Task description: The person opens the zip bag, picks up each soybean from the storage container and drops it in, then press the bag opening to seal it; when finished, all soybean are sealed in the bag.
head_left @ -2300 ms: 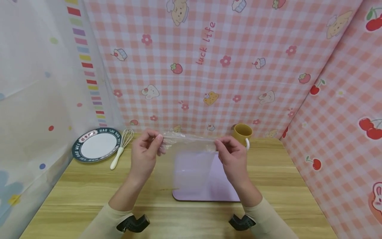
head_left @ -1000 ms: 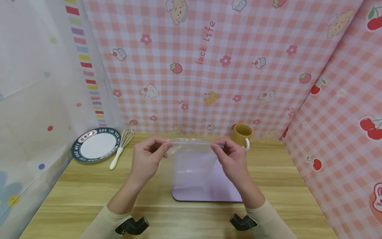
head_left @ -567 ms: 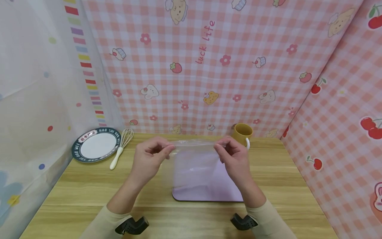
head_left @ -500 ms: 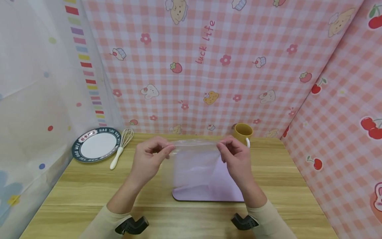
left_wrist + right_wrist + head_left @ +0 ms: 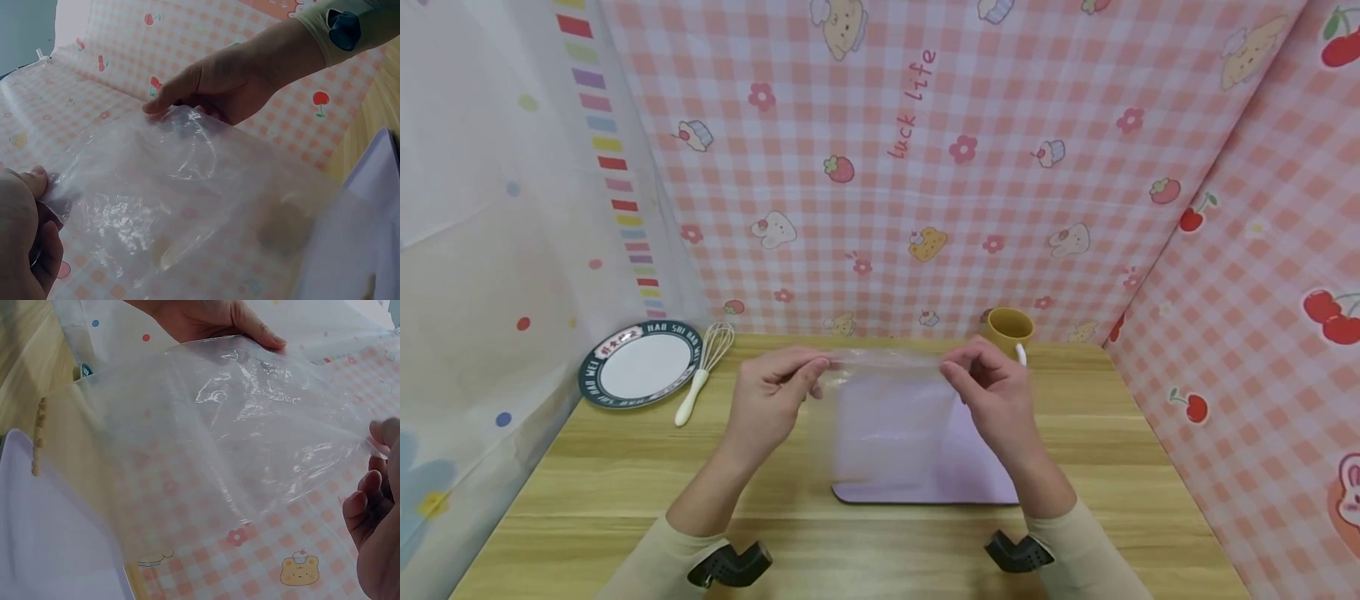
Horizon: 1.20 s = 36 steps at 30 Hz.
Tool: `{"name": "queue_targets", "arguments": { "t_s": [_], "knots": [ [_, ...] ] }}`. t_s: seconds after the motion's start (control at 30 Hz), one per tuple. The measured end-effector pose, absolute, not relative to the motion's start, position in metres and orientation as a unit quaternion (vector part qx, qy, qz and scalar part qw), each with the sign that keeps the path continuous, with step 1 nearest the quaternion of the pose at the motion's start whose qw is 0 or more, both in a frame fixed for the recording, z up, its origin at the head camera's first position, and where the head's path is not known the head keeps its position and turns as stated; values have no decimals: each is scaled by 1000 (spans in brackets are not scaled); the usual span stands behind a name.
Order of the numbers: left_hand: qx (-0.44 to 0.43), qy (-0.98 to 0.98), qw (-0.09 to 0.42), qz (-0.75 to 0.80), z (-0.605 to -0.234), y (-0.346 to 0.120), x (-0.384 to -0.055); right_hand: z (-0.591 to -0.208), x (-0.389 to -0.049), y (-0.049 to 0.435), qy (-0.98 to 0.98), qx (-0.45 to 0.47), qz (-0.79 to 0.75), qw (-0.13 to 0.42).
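A clear, crinkled plastic bag (image 5: 887, 429) hangs between the two hands, its top edge stretched across. My left hand (image 5: 767, 400) pinches one upper corner between thumb and fingers. The opposite corner is pinched by my right hand (image 5: 1000, 396). In the left wrist view the film of the bag (image 5: 169, 181) is wrinkled and shiny near the hands. A yellow-brown scalloped strip (image 5: 40, 434) shows along the bag's lower edge in the right wrist view. Behind the bag lies a light purple board (image 5: 981, 471), partly seen through the film.
A dark-rimmed white plate (image 5: 651, 367) stands at the back left of the wooden table (image 5: 850, 550), with a cream-handled whisk (image 5: 696, 396) beside it. A yellow mug (image 5: 1010, 327) with a white handle is behind my right hand. Patterned cloths hang behind and at the sides.
Compared with the oldest frame, my left hand is slightly lower and further right, and the bag's top edge sits lower. Both hands keep their pinch on the bag.
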<state>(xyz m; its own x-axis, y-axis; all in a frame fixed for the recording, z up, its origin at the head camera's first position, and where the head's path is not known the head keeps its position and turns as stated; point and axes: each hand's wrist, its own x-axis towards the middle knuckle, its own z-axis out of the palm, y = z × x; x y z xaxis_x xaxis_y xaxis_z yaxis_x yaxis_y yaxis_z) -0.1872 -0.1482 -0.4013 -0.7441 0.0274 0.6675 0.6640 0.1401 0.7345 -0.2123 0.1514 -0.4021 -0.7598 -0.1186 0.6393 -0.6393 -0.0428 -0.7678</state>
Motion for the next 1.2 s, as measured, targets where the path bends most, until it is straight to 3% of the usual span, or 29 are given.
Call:
{"name": "queue_targets", "arguments": {
  "t_s": [0.13, 0.37, 0.7, 1.0, 1.2],
  "knots": [
    [-239, -716, 249, -607, -400, -147, -187, -402, -212, 150, -674, 307, 648, 177],
    [-257, -721, 207, -610, -399, -144, -186, -400, -210, 145, -697, 315, 614, 198],
    [-287, -693, 218, -624, -397, -135, -183, -397, -206, 142, -686, 330, 633, 141],
    [-290, -702, 185, -624, -398, -133, -182, -397, -207, 139, -662, 370, 634, 152],
    [-293, -700, 193, -622, -397, -133, -181, -396, -205, 137, -672, 381, 620, 134]
  ]
}}
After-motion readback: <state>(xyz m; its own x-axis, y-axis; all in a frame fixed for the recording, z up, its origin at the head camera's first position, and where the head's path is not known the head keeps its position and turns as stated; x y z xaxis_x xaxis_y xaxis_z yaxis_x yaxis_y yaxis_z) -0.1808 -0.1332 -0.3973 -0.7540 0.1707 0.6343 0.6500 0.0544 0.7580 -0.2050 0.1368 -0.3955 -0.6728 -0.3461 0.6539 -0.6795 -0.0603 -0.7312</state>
